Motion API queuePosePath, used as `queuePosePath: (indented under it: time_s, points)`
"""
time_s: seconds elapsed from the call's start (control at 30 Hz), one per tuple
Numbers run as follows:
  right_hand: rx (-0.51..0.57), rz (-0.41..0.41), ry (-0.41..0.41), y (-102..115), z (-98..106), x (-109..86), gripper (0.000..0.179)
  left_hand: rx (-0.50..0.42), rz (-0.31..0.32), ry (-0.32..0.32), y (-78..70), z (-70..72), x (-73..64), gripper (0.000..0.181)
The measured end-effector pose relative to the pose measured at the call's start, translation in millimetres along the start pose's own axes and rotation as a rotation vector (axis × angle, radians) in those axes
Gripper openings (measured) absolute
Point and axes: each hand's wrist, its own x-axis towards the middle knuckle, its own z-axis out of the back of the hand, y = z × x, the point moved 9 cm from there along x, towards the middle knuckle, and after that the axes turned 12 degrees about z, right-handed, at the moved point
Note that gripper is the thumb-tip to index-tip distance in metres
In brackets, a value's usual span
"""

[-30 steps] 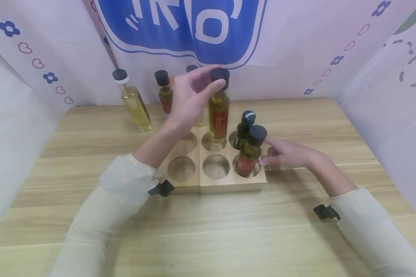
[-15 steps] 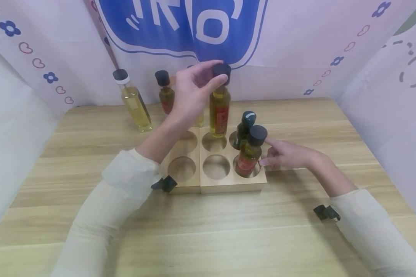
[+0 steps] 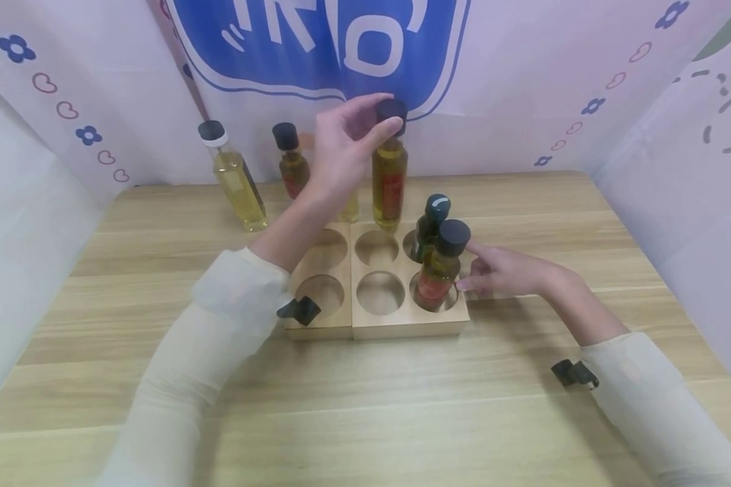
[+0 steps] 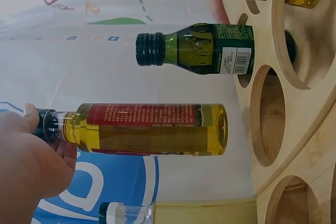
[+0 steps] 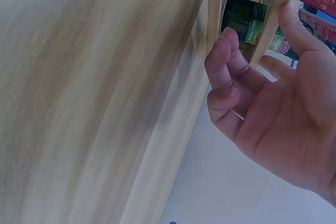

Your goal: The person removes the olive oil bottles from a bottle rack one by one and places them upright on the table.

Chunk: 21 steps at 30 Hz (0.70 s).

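Observation:
My left hand (image 3: 347,145) pinches the black cap of an olive oil bottle (image 3: 390,179) with a red label. The bottle hangs upright above the back-middle hole of the wooden bottle rack (image 3: 408,329); the left wrist view shows a gap between its base and the rack. At the rack's right end, my right hand (image 3: 505,270) holds the edge. In the right wrist view its thumb (image 5: 296,27) lies at the upper board, with other fingers curled below. Beside it, another red-labelled oil bottle (image 3: 437,277) stands in the front-right hole, and a small green bottle (image 3: 428,226) behind.
Behind the rack at left stand a pale oil bottle (image 3: 239,186) with a white-banded cap and a darker red-labelled bottle (image 3: 292,169). My left arm partly hides one more pale bottle (image 3: 350,208). A printed cloth (image 3: 499,122) borders the table's back edge.
My left hand has raised the red-labelled oil bottle up out of the back-middle hole and slightly away from me. My right hand has stayed at the rack's right edge.

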Motion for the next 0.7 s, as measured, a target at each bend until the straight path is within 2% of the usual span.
queuePosePath:
  time_s: [0.3,0.7]
  points:
    - [-0.002,0.000,-0.001,0.2,0.5,-0.6,0.086,-0.014,0.021,-0.008,6.7,-2.7,11.9,0.038]
    - [-0.002,0.000,-0.001,1.3,0.7,-1.1,0.086,-0.004,0.117,-0.031,15.3,-3.2,24.2,0.042]
